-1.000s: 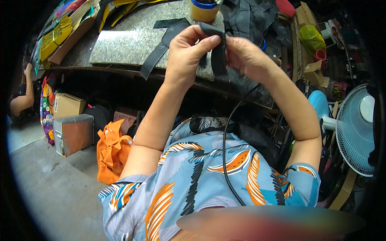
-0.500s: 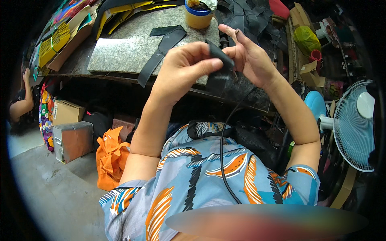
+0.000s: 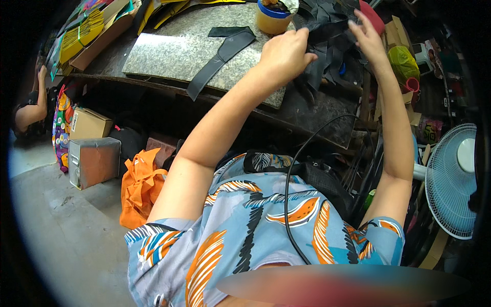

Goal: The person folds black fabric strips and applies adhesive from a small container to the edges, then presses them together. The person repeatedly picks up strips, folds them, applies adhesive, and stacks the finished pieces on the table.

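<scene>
At the far left, a co-worker's arm [image 3: 31,113] shows at the rim, with a cardboard box [image 3: 91,125] and a square metal tin [image 3: 96,162] on the floor to its right. The box's side carries printing too small to read. Farther off, yellow sheets [image 3: 86,40] are stacked at the worktable's [image 3: 327,123] left end, and a speckled slab [image 3: 163,60] lies to their right. On the slab lies a bent black strip [image 3: 215,65], its near end overhanging the near edge; it bears a faint, illegible mark. A blue-rimmed tub [image 3: 272,21] stands at the slab's far right. The left hand [image 3: 285,55] is just nearer than the tub, fingers curled; I cannot tell whether it grips anything. To its right is a tangled heap of black pieces [image 3: 332,43]. The right hand [image 3: 369,40], at the heap's right side, has its fingers spread wide, with nothing visible in them. The step in hand seems to be handling pieces at the heap; parting one from this tangle would call for a narrow pinch. At the far right, a pink bag [image 3: 428,128] bears unclear dark lettering, beyond a white pedestal fan [image 3: 451,181].
</scene>
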Demonstrator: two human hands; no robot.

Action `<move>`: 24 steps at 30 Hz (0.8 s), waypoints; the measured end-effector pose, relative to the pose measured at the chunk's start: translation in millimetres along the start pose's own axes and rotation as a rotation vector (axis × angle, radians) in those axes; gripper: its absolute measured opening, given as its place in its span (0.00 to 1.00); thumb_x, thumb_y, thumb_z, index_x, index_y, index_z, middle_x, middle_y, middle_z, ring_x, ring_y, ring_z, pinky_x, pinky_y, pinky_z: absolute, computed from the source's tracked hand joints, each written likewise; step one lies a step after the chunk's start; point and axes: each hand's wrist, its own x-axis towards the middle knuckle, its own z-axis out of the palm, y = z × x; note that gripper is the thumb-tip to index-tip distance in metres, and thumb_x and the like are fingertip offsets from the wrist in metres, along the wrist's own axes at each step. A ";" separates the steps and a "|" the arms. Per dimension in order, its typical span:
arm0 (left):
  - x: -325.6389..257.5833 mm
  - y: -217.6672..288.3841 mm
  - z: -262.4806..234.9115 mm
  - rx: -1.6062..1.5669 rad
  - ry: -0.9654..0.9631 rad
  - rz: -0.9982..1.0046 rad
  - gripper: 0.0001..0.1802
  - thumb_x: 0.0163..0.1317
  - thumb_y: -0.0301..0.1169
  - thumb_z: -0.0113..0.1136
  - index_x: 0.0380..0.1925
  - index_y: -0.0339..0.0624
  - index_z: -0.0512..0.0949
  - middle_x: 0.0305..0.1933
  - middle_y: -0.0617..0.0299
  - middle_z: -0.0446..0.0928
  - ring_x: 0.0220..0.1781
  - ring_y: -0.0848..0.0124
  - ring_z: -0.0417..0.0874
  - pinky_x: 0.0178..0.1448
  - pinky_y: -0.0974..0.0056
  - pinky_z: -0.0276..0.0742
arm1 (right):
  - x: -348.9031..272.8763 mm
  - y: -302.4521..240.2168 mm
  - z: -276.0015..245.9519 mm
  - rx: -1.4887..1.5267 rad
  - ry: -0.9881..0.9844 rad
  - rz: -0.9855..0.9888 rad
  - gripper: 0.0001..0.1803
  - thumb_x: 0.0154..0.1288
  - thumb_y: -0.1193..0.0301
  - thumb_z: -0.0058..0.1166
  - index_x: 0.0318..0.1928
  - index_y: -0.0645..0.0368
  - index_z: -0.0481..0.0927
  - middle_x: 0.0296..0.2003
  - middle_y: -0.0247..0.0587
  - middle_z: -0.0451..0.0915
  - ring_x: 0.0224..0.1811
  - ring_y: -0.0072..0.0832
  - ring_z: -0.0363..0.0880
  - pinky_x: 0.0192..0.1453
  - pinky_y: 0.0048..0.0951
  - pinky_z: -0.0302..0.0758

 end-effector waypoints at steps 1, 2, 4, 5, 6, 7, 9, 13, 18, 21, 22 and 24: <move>-7.9 -3.4 -2.9 -0.021 -0.010 -0.004 0.21 0.58 0.39 0.68 0.48 0.40 0.80 0.40 0.50 0.82 0.42 0.51 0.84 0.48 0.52 0.80 | 0.4 13.1 0.2 -0.223 -0.013 -0.054 0.33 0.71 0.49 0.52 0.70 0.49 0.67 0.41 0.39 0.80 0.44 0.29 0.78 0.52 0.30 0.74; -19.5 -6.6 -7.6 -0.045 -0.025 -0.009 0.21 0.60 0.39 0.67 0.50 0.41 0.80 0.42 0.51 0.82 0.43 0.53 0.85 0.48 0.54 0.80 | -2.2 23.1 0.2 -0.210 -0.028 -0.031 0.32 0.70 0.51 0.55 0.70 0.48 0.68 0.40 0.38 0.80 0.40 0.27 0.77 0.49 0.30 0.74; -35.2 -18.0 -20.7 -0.033 0.052 0.014 0.16 0.63 0.38 0.65 0.48 0.45 0.82 0.42 0.55 0.82 0.45 0.59 0.84 0.51 0.57 0.79 | -8.9 32.2 -2.3 -0.336 -0.016 0.011 0.32 0.69 0.52 0.56 0.69 0.48 0.69 0.38 0.35 0.79 0.39 0.24 0.76 0.46 0.29 0.74; -39.4 -25.8 -27.7 0.118 0.154 0.037 0.12 0.65 0.36 0.63 0.46 0.46 0.83 0.42 0.57 0.82 0.46 0.61 0.83 0.51 0.58 0.78 | -13.2 31.4 -4.0 -0.393 -0.010 -0.019 0.32 0.69 0.52 0.57 0.69 0.49 0.69 0.37 0.34 0.78 0.38 0.23 0.76 0.45 0.28 0.74; -39.2 -37.5 -35.7 0.281 0.178 0.013 0.11 0.66 0.36 0.61 0.46 0.47 0.83 0.42 0.57 0.82 0.47 0.60 0.81 0.52 0.59 0.78 | -15.3 26.8 -4.6 -0.397 0.020 0.007 0.31 0.69 0.53 0.57 0.68 0.49 0.70 0.35 0.33 0.78 0.38 0.22 0.75 0.45 0.27 0.73; -36.1 -48.6 -41.0 0.398 0.221 -0.059 0.11 0.66 0.36 0.61 0.45 0.47 0.83 0.43 0.56 0.82 0.50 0.57 0.79 0.53 0.57 0.78 | -17.9 19.1 -4.6 -0.394 0.046 -0.014 0.29 0.69 0.55 0.58 0.67 0.49 0.71 0.34 0.32 0.77 0.38 0.20 0.74 0.44 0.26 0.73; -31.9 -67.8 -48.0 0.590 0.211 -0.148 0.13 0.64 0.38 0.63 0.44 0.45 0.83 0.44 0.55 0.81 0.51 0.57 0.78 0.53 0.55 0.77 | -21.8 -2.2 -1.4 -0.278 0.054 -0.096 0.25 0.70 0.59 0.58 0.65 0.50 0.74 0.33 0.30 0.76 0.37 0.18 0.73 0.43 0.24 0.72; -33.5 -80.2 -47.0 0.539 0.097 -0.152 0.16 0.60 0.39 0.67 0.45 0.42 0.83 0.45 0.56 0.82 0.52 0.57 0.78 0.54 0.54 0.76 | -43.8 -45.9 23.5 0.040 -0.149 -0.253 0.16 0.73 0.66 0.55 0.57 0.54 0.80 0.36 0.27 0.78 0.40 0.14 0.73 0.46 0.18 0.71; -41.5 -58.1 -58.9 -0.254 -0.021 -0.410 0.17 0.62 0.32 0.67 0.49 0.39 0.81 0.43 0.59 0.82 0.47 0.69 0.82 0.51 0.65 0.78 | -75.8 -90.6 56.7 0.210 -0.509 -0.127 0.19 0.77 0.59 0.47 0.50 0.59 0.84 0.42 0.32 0.83 0.45 0.19 0.78 0.50 0.22 0.73; -56.0 -31.2 -62.2 -0.888 -0.003 -0.369 0.18 0.63 0.28 0.64 0.53 0.36 0.79 0.41 0.56 0.83 0.41 0.69 0.85 0.47 0.67 0.80 | -90.3 -106.4 65.8 0.334 -0.547 0.016 0.27 0.78 0.48 0.41 0.50 0.57 0.84 0.40 0.34 0.84 0.45 0.22 0.80 0.49 0.25 0.74; -57.7 -24.5 -61.2 -0.977 -0.017 -0.343 0.21 0.65 0.26 0.61 0.57 0.31 0.75 0.39 0.60 0.81 0.40 0.76 0.82 0.46 0.71 0.79 | -90.4 -109.3 65.0 0.404 -0.533 0.016 0.28 0.78 0.48 0.40 0.50 0.57 0.84 0.39 0.34 0.84 0.44 0.23 0.80 0.49 0.26 0.74; -64.1 -12.2 -58.1 -0.982 0.011 -0.339 0.21 0.64 0.25 0.61 0.56 0.32 0.74 0.36 0.62 0.80 0.38 0.77 0.81 0.43 0.72 0.79 | -89.8 -112.9 62.7 0.533 -0.515 0.002 0.29 0.78 0.46 0.39 0.49 0.58 0.84 0.37 0.35 0.84 0.42 0.23 0.81 0.48 0.26 0.74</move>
